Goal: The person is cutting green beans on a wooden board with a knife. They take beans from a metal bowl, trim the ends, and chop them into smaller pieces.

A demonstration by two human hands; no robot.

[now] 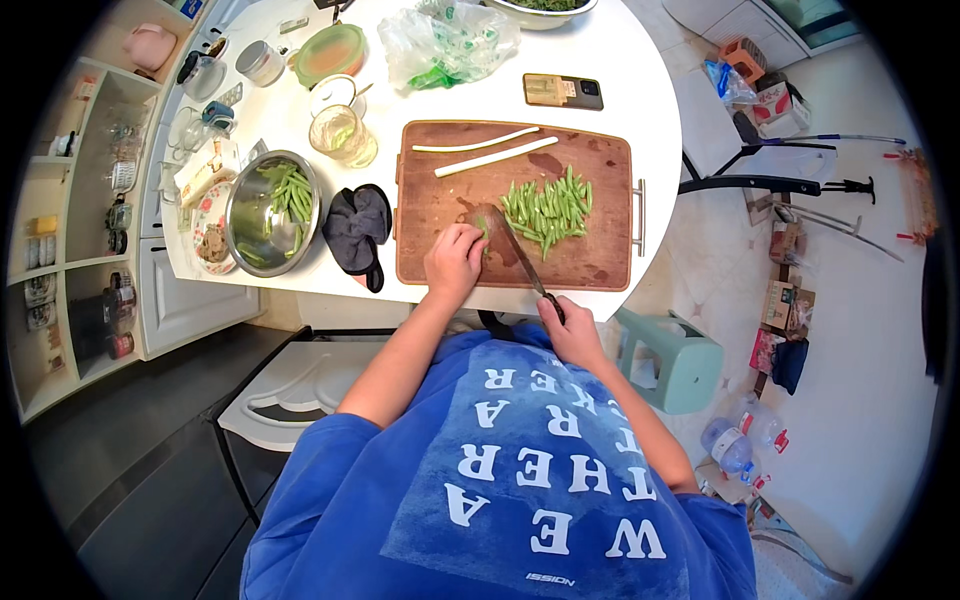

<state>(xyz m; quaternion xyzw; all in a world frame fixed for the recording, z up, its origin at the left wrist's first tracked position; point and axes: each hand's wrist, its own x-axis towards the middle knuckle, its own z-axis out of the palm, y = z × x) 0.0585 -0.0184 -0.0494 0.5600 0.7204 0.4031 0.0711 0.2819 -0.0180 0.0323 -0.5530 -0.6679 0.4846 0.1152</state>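
Note:
On a brown wooden cutting board (442,266), my left hand (455,262) holds a piece of green bean (482,223) under its fingertips, partly hidden by them. My right hand (574,330) grips the dark handle of a kitchen knife (527,264), whose blade lies over the board, its tip just right of the left fingers. A pile of cut green beans (547,208) is right of the blade. Two long pale-white stalks (496,157) lie along the board's far side. Left of the board, a steel bowl (241,217) holds more green beans (291,196).
A dark grey cloth (358,229) lies between bowl and board. Beyond stand a glass (343,136), a green-lidded container (330,56), a plastic bag (450,45) and a phone (562,91). A patterned plate (213,251) is left of the bowl; a green stool (679,364) stands at the right.

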